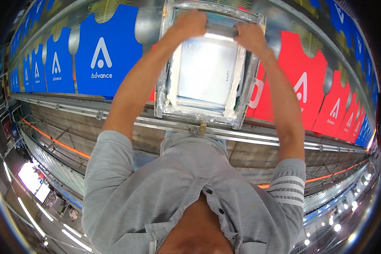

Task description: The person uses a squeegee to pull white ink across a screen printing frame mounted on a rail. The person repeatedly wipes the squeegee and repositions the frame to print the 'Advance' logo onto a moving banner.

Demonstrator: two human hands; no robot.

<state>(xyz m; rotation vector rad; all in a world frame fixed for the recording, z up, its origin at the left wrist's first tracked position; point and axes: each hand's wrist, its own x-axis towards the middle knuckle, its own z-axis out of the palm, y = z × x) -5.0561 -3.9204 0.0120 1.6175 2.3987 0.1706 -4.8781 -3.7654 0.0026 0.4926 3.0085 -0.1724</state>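
We have both hands — left hand [190, 23], right hand [250, 37] — clamped on the squeegee [221, 29] at the far end of the screen frame [170, 91]. Uneven pressure between them could, we judge, smear ink onto the red shirt [302, 80] just right of the right hand.
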